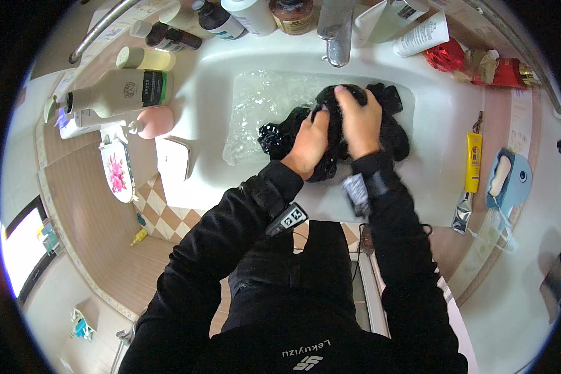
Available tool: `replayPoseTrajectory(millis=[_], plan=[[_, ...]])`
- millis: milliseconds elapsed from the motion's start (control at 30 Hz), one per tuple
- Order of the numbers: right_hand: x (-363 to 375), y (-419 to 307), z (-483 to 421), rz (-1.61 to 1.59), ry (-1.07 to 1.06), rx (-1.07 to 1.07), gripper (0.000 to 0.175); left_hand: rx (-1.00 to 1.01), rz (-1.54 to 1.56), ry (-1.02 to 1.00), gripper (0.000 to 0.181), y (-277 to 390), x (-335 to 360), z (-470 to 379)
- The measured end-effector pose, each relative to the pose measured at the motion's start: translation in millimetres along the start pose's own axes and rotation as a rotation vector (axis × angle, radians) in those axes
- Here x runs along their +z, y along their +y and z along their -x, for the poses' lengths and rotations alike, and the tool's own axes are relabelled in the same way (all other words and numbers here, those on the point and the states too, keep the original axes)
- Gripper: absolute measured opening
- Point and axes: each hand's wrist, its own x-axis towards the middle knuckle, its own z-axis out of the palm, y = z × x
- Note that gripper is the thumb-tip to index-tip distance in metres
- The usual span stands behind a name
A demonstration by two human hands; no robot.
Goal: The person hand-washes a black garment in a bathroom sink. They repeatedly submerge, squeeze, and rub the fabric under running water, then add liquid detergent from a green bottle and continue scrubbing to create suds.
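Wet black cloth [390, 135], perhaps a garment, lies bunched in the water of a white washbasin [442, 135]. My left hand [311, 142] grips the cloth from its near left side, thumb pointing up. Opposite it, my right hand [361, 119] clasps a raised fold of the same cloth, fingers curled over the top and slightly blurred. Both hands are close together below the chrome faucet [339, 51]. Clear rippling water [250, 107] shows to the left of the bundle. The fingertips are partly hidden in the folds.
Several bottles, including a brown-labelled one [292, 21], line the basin's back rim. A large pump bottle [117, 92] and a pink dispenser [155, 122] stand left. A white soap box [173, 159] rests on the left rim. At right hang a yellow tube [473, 161] and a blue whale-shaped holder [512, 180].
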Motion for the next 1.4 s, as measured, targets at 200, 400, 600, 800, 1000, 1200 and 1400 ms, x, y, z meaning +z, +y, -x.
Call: replayPoseTrajectory(millis=[200, 400, 600, 800, 1000, 1200, 1400], plan=[[-31, -1, 16, -0.155, -0.186, -0.123, 0.053, -0.068, 0.407, -0.113, 0.053, 22, -9, 6], [-5, 8, 78, 0.448, -0.094, -0.724, 0.055, 0.242, 0.222, -0.168, 0.042, 15, -6, 6], [4, 22, 24, 0.273, 0.092, -0.332, 0.030, -0.018, 0.027, 0.111, 0.046, -10, 6, 2], [-28, 5, -2, -0.339, -0.163, 0.207, 0.041, 0.094, 0.217, -0.011, 0.040, 3, 10, 6], [-19, 11, 76, 0.366, -0.234, -0.714, 0.068, -0.050, 0.536, -0.272, 0.048, 21, -7, 9], [0, 11, 56, 0.351, -0.042, -0.792, 0.025, 0.048, 0.245, -0.121, 0.036, -3, -3, 15], [3, 8, 44, 0.355, 0.034, -0.752, 0.017, 0.041, 0.021, 0.064, 0.042, -12, 1, 12]])
